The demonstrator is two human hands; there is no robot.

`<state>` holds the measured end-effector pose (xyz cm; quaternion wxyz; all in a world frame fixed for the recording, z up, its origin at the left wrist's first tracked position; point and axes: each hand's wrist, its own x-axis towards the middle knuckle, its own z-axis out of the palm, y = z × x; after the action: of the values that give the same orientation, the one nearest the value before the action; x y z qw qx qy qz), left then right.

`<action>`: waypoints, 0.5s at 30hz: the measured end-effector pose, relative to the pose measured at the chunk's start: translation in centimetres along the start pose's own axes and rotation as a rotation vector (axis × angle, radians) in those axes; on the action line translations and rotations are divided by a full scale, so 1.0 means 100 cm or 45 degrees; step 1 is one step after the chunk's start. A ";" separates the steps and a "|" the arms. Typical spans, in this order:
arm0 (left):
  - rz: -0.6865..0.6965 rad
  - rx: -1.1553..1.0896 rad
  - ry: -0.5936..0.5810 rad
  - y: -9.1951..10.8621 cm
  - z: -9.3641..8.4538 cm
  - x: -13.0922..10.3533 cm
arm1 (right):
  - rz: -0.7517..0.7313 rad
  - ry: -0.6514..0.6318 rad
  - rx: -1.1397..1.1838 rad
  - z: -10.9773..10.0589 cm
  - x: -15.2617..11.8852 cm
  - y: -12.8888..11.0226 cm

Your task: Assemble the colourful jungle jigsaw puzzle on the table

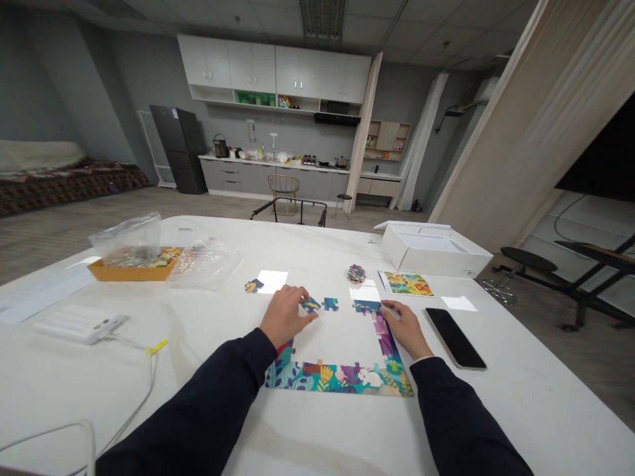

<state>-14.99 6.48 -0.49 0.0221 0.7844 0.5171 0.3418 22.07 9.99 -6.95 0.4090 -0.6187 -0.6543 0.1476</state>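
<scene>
A partly joined jigsaw frame [347, 378] lies on the white table [317, 430], with its bottom and right sides connected. My left hand [288, 317] is over its left side, with thumb and fingers around a blue puzzle piece [310, 305]. Just right of that piece, a loose blue piece [331, 304] lies flat. My right hand [404, 325] rests by the top right corner, its fingertips touching the edge of the joined blue pieces [366, 306]. Farther left is a small group of orange and blue pieces [254, 285]. A round pile of pieces [356, 274] sits beyond the frame.
A black phone [455, 338] and a picture card [408, 283] lie at right, before an open white box [434, 249]. At left are a yellow box [131, 271], plastic bags [203, 263], a white power bank [82, 324] and a cable [149, 380].
</scene>
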 end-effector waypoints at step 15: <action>0.190 -0.235 -0.585 0.021 0.025 0.006 | -0.017 0.035 -0.007 0.004 0.001 -0.002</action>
<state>-11.76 6.81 -1.31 0.1853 0.8721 0.4058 0.2010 21.70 10.12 -7.03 0.4173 -0.6174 -0.6531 0.1347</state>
